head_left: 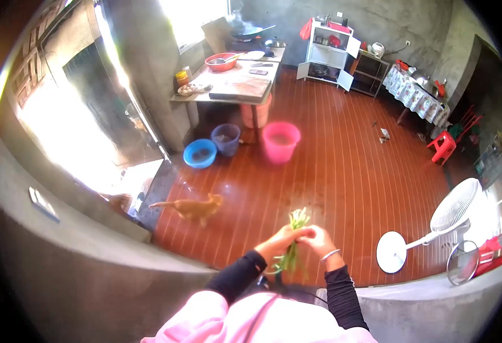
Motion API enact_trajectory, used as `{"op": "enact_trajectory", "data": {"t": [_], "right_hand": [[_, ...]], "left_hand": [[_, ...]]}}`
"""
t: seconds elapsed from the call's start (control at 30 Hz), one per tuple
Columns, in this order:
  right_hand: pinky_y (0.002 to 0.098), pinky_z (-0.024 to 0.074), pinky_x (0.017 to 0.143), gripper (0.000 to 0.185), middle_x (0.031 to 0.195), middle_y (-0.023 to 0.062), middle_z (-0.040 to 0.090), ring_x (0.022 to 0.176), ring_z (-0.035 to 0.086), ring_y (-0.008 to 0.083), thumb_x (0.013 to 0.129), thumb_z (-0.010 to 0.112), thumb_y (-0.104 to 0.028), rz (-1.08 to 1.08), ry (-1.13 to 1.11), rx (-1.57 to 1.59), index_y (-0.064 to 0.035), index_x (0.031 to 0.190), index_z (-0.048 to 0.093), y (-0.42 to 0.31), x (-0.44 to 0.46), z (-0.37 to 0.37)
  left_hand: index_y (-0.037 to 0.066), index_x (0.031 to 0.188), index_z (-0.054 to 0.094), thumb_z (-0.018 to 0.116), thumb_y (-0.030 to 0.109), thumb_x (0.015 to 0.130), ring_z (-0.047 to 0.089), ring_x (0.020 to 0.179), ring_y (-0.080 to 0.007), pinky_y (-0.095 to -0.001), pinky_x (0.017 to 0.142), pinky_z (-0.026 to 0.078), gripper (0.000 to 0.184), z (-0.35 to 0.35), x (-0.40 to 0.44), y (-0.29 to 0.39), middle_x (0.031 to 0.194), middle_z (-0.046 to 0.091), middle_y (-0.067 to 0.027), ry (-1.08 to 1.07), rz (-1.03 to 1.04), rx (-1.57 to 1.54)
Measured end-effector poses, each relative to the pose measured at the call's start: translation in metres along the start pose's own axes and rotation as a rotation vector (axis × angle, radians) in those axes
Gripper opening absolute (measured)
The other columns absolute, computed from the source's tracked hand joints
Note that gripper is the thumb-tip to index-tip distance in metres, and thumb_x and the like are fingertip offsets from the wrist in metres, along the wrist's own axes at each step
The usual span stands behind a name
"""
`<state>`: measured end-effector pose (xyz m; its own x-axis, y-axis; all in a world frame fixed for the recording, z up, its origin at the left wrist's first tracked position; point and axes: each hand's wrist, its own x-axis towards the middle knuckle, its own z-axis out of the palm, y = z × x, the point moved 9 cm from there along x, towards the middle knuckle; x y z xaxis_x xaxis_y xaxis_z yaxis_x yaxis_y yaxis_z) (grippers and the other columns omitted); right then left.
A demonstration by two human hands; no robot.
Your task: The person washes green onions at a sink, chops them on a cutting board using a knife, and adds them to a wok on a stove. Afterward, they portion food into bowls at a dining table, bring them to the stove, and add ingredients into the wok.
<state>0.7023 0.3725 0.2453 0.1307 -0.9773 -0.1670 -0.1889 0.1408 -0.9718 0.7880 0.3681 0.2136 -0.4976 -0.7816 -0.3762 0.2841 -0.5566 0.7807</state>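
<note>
A bunch of leafy greens (299, 218) is held upright in front of my body, its pale cut stems pointing up and its leaves hanging below. My left hand (280, 240) wraps around the middle of the bunch. From the other side, my right hand (318, 240), with a bracelet at the wrist, has its fingers closed against the stems near the left thumb. Exactly which stems the right fingers pinch is hidden.
An orange cat (192, 209) stands on the brown floor at left. A pink bucket (281, 150), a blue basin (200, 158) and a dark blue bucket (226, 143) are by the worktable (204, 79). A white fan (392, 252) stands at right.
</note>
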Motion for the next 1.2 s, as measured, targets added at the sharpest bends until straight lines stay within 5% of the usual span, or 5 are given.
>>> {"op": "enact_trajectory", "data": {"t": [0.4, 0.57, 0.77, 0.87, 1.2], "right_hand": [[0.0195, 0.0426, 0.049, 0.014, 0.067, 0.0013, 0.058, 0.057, 0.054, 0.0073, 0.082, 0.062, -0.018, 0.259, 0.175, 0.084, -0.0052, 0.082, 0.057, 0.067, 0.211, -0.17], [0.0194, 0.0411, 0.046, 0.013, 0.066, 0.0007, 0.056, 0.052, 0.049, 0.0064, 0.083, 0.06, -0.019, 0.346, 0.195, 0.156, -0.0069, 0.083, 0.055, 0.084, 0.333, -0.221], [0.0202, 0.0453, 0.054, 0.017, 0.081, 0.0044, 0.057, 0.066, 0.054, 0.0104, 0.082, 0.045, -0.002, 0.247, 0.053, 0.165, -0.0056, 0.095, 0.055, 0.043, 0.513, -0.149], [0.0243, 0.0446, 0.056, 0.029, 0.088, 0.008, 0.062, 0.068, 0.055, 0.0143, 0.067, 0.035, 0.011, 0.122, -0.091, 0.077, -0.0041, 0.073, 0.06, 0.036, 0.595, -0.095], [0.0269, 0.0401, 0.05, 0.016, 0.061, -0.0005, 0.059, 0.053, 0.05, 0.0074, 0.078, 0.056, -0.014, 0.075, -0.166, -0.323, -0.0086, 0.087, 0.068, -0.015, 0.777, -0.019]], "left_hand": [[0.01, 0.082, 0.047, 0.059, 0.011, 0.083, 0.044, 0.051, -0.0082, -0.0202, 0.047, 0.04, 0.011, -0.261, 0.148, 0.154, 0.063, 0.045, 0.0027, 0.393, 0.304, -0.5], [0.008, 0.084, 0.048, 0.056, 0.012, 0.084, 0.044, 0.055, -0.0095, -0.023, 0.05, 0.04, 0.008, -0.391, 0.111, 0.183, 0.067, 0.046, 0.0016, 0.877, 0.498, -0.6], [0.009, 0.08, 0.051, 0.054, 0.013, 0.086, 0.045, 0.052, -0.0087, -0.0214, 0.046, 0.039, 0.008, -0.448, 0.044, 0.201, 0.062, 0.047, 0.0017, 1.11, 0.667, -0.666], [0.011, 0.075, 0.047, 0.051, 0.013, 0.088, 0.042, 0.051, -0.0089, -0.0219, 0.045, 0.036, 0.013, -0.483, 0.03, 0.196, 0.06, 0.043, 0.0018, 1.248, 0.703, -0.783], [0.009, 0.079, 0.05, 0.054, 0.013, 0.085, 0.044, 0.052, -0.0104, -0.0232, 0.046, 0.039, 0.009, -0.614, 0.168, 0.333, 0.062, 0.045, 0.0008, 1.231, 0.668, -0.764]]}}
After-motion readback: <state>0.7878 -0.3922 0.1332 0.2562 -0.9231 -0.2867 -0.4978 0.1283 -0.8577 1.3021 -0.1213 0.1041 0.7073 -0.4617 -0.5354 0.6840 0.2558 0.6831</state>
